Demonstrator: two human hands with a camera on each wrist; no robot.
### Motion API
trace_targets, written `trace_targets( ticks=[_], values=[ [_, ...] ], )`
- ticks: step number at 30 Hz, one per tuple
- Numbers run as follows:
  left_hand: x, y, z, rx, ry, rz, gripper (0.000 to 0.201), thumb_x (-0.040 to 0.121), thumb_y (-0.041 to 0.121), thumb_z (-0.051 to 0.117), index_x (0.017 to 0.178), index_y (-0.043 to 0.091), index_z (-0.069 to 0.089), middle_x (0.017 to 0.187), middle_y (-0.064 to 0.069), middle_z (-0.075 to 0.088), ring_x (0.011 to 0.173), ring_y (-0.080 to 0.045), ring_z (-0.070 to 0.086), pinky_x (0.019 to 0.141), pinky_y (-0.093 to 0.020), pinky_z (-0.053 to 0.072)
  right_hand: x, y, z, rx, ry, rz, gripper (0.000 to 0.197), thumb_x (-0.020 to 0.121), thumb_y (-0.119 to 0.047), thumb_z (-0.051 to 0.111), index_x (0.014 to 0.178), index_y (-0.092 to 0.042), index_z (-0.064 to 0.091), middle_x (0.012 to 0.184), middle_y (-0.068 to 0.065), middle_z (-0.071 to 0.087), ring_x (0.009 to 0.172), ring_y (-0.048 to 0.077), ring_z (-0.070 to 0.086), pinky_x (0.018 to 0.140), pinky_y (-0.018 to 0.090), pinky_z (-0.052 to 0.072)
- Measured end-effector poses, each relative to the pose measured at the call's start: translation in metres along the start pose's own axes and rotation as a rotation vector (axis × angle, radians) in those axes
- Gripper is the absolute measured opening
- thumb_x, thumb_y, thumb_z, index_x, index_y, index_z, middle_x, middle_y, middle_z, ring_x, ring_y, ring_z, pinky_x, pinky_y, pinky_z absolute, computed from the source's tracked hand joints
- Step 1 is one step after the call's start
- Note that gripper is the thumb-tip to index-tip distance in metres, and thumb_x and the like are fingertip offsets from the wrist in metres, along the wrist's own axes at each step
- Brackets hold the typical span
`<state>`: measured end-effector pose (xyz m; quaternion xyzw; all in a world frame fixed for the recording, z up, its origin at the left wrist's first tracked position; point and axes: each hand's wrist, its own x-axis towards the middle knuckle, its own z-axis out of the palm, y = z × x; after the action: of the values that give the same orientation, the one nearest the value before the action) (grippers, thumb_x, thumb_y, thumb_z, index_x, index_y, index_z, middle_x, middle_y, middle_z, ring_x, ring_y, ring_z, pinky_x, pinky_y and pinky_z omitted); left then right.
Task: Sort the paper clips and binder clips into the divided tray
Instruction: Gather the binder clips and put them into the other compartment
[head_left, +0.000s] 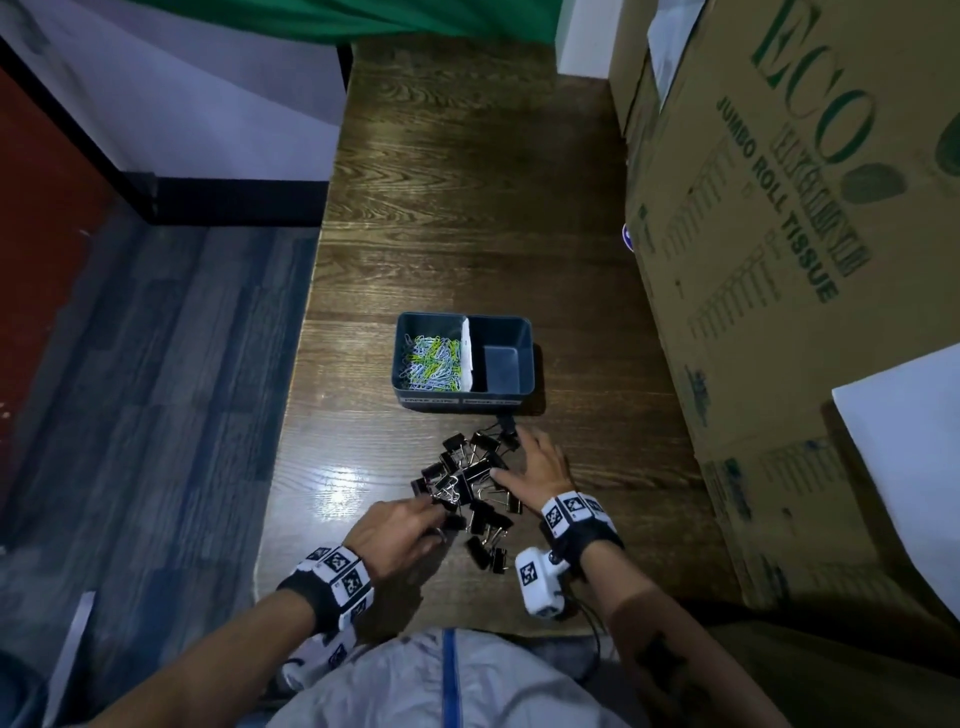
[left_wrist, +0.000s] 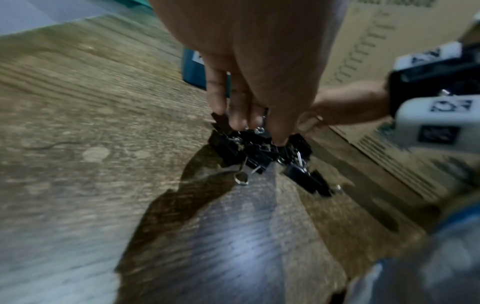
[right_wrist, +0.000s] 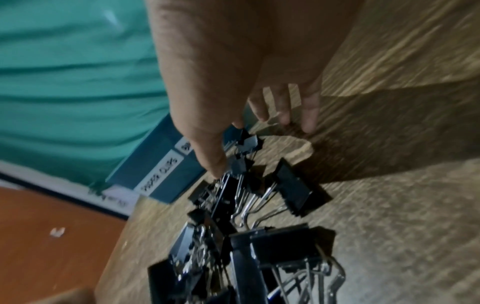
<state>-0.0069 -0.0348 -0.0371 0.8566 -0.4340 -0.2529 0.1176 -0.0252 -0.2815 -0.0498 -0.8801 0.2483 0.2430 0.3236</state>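
Head view: our left hand (head_left: 400, 525) pinches black binder clips (head_left: 470, 483) at the pile's near edge, while our right hand (head_left: 540, 465) lies spread along its right side. Paper clips (head_left: 434, 362) already fill the divided tray (head_left: 462, 401)'s left compartment; we judge the next move is carrying gathered binder clips into the right 1.

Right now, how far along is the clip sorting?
Roughly halfway. Done: the paper clips fill the tray's left compartment. In hand: the left hand and right hand flank the binder clips on the table. Left: all binder clips; the right compartment looks empty.
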Motion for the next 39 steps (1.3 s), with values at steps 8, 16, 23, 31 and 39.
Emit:
trace_targets(
  ticks=[8, 16, 23, 31, 39],
  values=[
    [0.025, 0.034, 0.023, 0.362, -0.316, 0.434, 0.061, 0.093, 0.019, 0.052, 0.144, 0.031, 0.021, 0.138, -0.020, 0.037, 0.109, -0.036, 0.051, 0.070, -0.046, 0.055, 0.009, -0.031, 0.024, -0.263, -0.034, -0.198, 0.081, 0.086, -0.054, 0.063, 0.154, -0.039, 0.022, 0.166, -0.004, -0.005, 0.149, 0.036, 0.011, 0.117, 0.058, 0.019],
    [0.011, 0.019, 0.023, 0.190, 0.049, 0.138, 0.069, 0.080, 0.033, 0.068, 0.141, 0.019, 0.037, 0.118, -0.004, 0.050, 0.094, -0.017, 0.056, 0.065, -0.026, 0.052, 0.005, -0.018, 0.017, -0.282, -0.018, -0.360, 0.062, 0.088, -0.041, 0.063, 0.145, -0.030, 0.042, 0.147, 0.003, 0.035, 0.132, 0.029, 0.035, 0.110, 0.048, 0.035],
    [0.008, -0.012, 0.003, 0.076, -0.090, -0.424, 0.135, 0.054, 0.078, 0.070, 0.150, 0.029, -0.011, 0.150, -0.009, 0.013, 0.131, -0.030, 0.030, 0.099, -0.046, 0.044, 0.008, -0.007, -0.006, -0.283, -0.193, -0.228, 0.112, 0.068, -0.038, 0.086, 0.154, -0.043, 0.013, 0.163, 0.000, 0.008, 0.148, 0.033, 0.010, 0.115, 0.061, 0.026],
    [0.053, -0.020, 0.009, -0.160, -0.094, -0.362, 0.114, 0.066, 0.028, 0.085, 0.150, 0.036, 0.008, 0.135, -0.009, 0.023, 0.119, -0.029, 0.038, 0.094, -0.045, 0.049, 0.009, -0.017, 0.016, -0.435, -0.149, -0.280, 0.099, 0.075, -0.030, 0.083, 0.152, -0.038, 0.021, 0.156, 0.003, 0.022, 0.141, 0.039, 0.021, 0.107, 0.056, 0.039],
    [0.063, -0.025, -0.006, -0.311, 0.071, -0.358, 0.042, 0.080, 0.010, 0.068, 0.117, 0.024, 0.052, 0.105, -0.002, 0.045, 0.091, -0.027, 0.058, 0.077, -0.029, 0.046, 0.011, -0.012, 0.007, -0.228, -0.008, -0.245, 0.057, 0.077, -0.022, 0.081, 0.121, -0.036, 0.047, 0.125, 0.002, 0.043, 0.116, 0.028, 0.045, 0.095, 0.046, 0.047]
  ],
)
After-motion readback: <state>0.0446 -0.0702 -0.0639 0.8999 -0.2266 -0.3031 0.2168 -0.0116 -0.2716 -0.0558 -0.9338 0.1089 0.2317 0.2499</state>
